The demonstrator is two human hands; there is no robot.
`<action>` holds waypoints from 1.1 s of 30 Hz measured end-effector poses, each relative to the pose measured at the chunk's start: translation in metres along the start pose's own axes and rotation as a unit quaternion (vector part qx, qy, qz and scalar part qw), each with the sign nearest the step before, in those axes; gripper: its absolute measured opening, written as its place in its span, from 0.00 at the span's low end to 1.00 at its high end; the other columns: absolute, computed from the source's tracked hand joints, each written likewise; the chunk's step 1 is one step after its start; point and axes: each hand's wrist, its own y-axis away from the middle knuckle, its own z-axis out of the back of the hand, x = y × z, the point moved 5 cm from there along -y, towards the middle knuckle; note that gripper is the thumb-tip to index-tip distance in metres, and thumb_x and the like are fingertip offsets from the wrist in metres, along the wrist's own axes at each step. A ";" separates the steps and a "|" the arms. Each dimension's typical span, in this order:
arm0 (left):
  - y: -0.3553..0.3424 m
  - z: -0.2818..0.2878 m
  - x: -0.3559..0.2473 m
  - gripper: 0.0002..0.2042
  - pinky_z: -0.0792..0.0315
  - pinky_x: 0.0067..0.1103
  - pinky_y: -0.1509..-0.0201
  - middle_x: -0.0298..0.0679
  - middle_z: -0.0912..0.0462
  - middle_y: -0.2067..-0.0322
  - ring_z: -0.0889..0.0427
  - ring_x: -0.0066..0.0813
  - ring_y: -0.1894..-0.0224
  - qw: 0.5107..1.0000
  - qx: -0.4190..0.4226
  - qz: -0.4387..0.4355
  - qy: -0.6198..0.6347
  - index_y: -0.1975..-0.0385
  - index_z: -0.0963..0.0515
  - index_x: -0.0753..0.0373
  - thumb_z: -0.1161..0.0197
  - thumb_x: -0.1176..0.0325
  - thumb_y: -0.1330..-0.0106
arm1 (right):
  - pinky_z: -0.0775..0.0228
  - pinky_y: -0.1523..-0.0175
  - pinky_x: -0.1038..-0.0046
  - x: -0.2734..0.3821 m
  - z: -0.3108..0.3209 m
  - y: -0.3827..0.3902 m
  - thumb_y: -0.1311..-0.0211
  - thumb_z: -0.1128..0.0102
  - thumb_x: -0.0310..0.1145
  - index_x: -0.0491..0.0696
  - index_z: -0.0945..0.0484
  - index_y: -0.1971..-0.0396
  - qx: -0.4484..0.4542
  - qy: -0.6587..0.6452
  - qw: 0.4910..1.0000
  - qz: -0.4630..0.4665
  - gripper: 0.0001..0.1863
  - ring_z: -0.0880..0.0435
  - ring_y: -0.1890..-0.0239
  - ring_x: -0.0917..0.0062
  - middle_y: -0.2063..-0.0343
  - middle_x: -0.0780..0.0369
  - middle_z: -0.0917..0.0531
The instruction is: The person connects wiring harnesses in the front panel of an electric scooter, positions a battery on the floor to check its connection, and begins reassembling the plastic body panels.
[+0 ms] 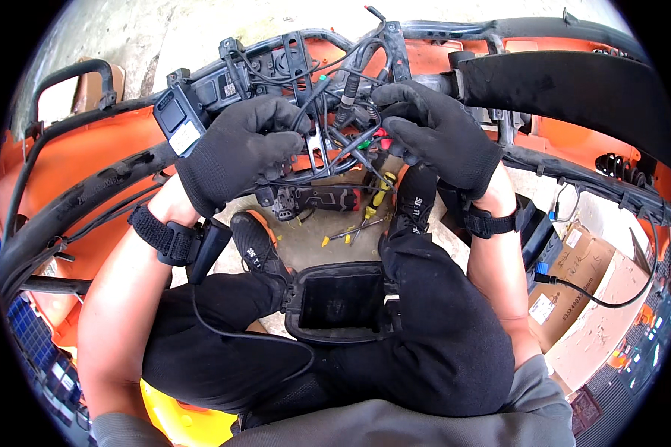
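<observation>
Both hands wear black gloves and work over a wiring harness [350, 97] on a black tubular frame [89, 190]. My left hand [250, 141] is closed, with its fingers curled and a thin black cable [309, 104] running in between thumb and forefinger. Across from it, my right hand [447, 134] has its fingertips pinched together beside the red and green connectors [380, 140]; what they hold is hidden. Between the hands, a ribbed black sleeve [350, 89] and several loose cables cross a metal bracket [317, 149]. A black box-shaped module [177, 118] sits left of my left hand.
Below the frame lie a power tool [320, 199], a yellow-handled screwdriver [381, 192] and other small tools. An open black case [341, 302] stands between my legs. Cardboard boxes [574, 279] and a hanging cable with a blue connector [542, 271] are at right. Orange panels [52, 167] lie behind the frame.
</observation>
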 end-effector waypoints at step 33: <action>0.003 0.003 0.005 0.10 0.34 0.12 0.76 0.32 0.17 0.71 0.26 0.12 0.78 0.997 -0.046 0.042 0.050 0.55 0.23 0.64 0.46 0.66 0.28 | 0.26 0.62 0.65 0.018 -0.056 -0.008 0.38 0.41 0.31 0.44 0.21 0.59 -0.067 0.237 0.955 0.162 0.09 0.17 0.68 0.63 0.71 0.54 0.18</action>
